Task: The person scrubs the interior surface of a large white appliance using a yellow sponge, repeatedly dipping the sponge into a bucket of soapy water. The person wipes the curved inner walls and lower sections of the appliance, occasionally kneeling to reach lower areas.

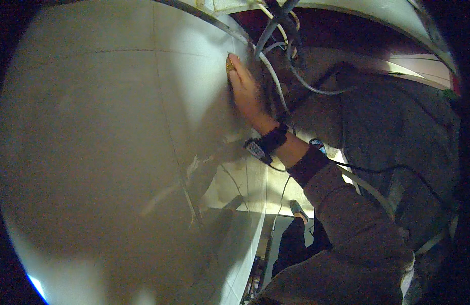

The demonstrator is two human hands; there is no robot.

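Observation:
My right hand (246,87) reaches up from the lower right and lies against a glossy, pale tiled wall (116,110) with thin joint lines. Its fingers are closed on a small yellow-brown patterned object (230,64), whose exact kind I cannot tell, held at the wall. A dark wristband (273,139) with a small device sits on the wrist, below the hand. The wall shows a blurred reflection of the arm. My left hand is out of view.
Grey and white hoses or cables (275,74) hang just right of the hand, under a pale curved edge (219,26). A large dark grey surface (399,126) fills the right side. A thin black cable (395,166) crosses it. Below, a shod foot (297,207) stands on the floor.

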